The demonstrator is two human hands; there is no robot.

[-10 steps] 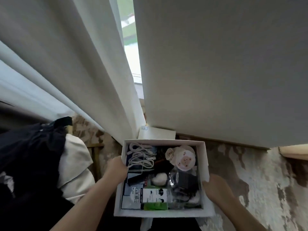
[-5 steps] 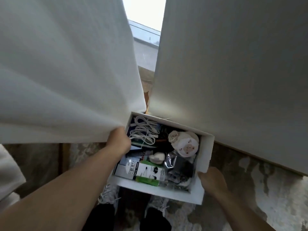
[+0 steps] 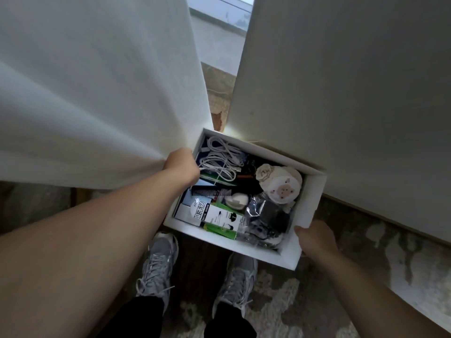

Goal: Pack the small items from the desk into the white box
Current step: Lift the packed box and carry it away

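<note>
The white box [image 3: 314, 191] is off the desk and held in the air between both hands, above a mottled floor [image 3: 371, 269] and the person's two grey lace-up shoes [image 3: 158, 264]. It sits turned at an angle, its far-left corner pointing toward the narrow gap between a white curtain [image 3: 97, 93] on the left and a pale panel [image 3: 341, 93] on the right. The left hand [image 3: 183, 165] grips the box's left wall near the far end, with its back pressed into the curtain's folds. Its fingers are hidden, so how they wrap the wall cannot be seen. The right hand [image 3: 314, 236] clasps the near-right corner, the thumb lying against the outside of the wall and the fingers tucked out of sight beneath. The box is packed full. A coiled white cable [image 3: 219, 162] lies at the far left, and a black comb [image 3: 212, 191] lies across the middle just near of it. A round cream item with a pig face [image 3: 280, 184] lies at the far right (its snout faces up). A small white oval thing [image 3: 236, 200] sits near the centre, beside a crinkled clear bag [image 3: 268, 215] holding something dark. A green-and-white packet [image 3: 219, 220] lies along the near wall, overlapping a pale blue carton [image 3: 188, 211] at the near-left corner.
</note>
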